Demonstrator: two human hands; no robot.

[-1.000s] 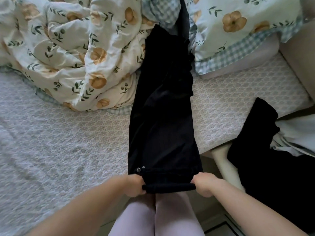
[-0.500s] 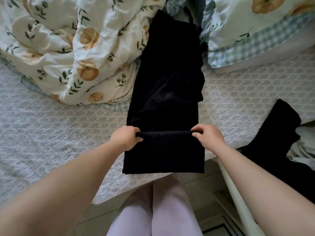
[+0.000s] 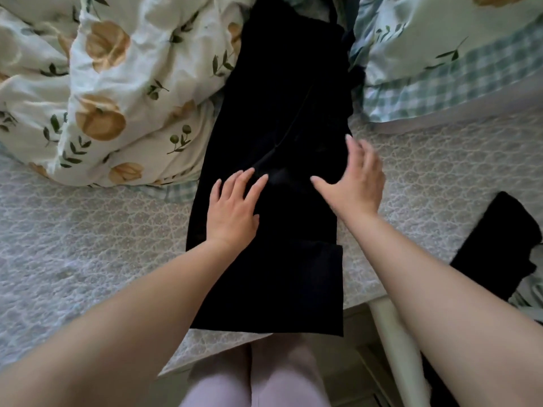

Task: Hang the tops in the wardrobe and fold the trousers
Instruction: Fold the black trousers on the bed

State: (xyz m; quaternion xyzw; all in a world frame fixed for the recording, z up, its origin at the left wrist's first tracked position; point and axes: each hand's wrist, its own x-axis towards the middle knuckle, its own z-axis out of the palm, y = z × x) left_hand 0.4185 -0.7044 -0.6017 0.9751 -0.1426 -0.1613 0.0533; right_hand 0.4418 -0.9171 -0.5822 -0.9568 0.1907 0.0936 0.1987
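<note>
Black trousers [image 3: 279,118] lie lengthwise on the bed, their near end folded up over the legs, with the fold at the bed's front edge. My left hand [image 3: 232,210] rests flat on the folded layer, fingers spread. My right hand [image 3: 355,183] is open over the right side of the trousers, fingers spread and slightly blurred; whether it touches the cloth is unclear. The far end of the trousers runs between the duvet and the pillow.
A crumpled floral duvet [image 3: 111,92] lies at the back left and a floral pillow with checked trim [image 3: 446,54] at the back right. The bed has a grey patterned cover [image 3: 88,245]. Another black garment [image 3: 499,242] hangs off the right side. My legs stand against the bed's edge.
Both hands carried the waistband away from me, folding the trousers' near end over the legs. They then let go and now lie open on the cloth.
</note>
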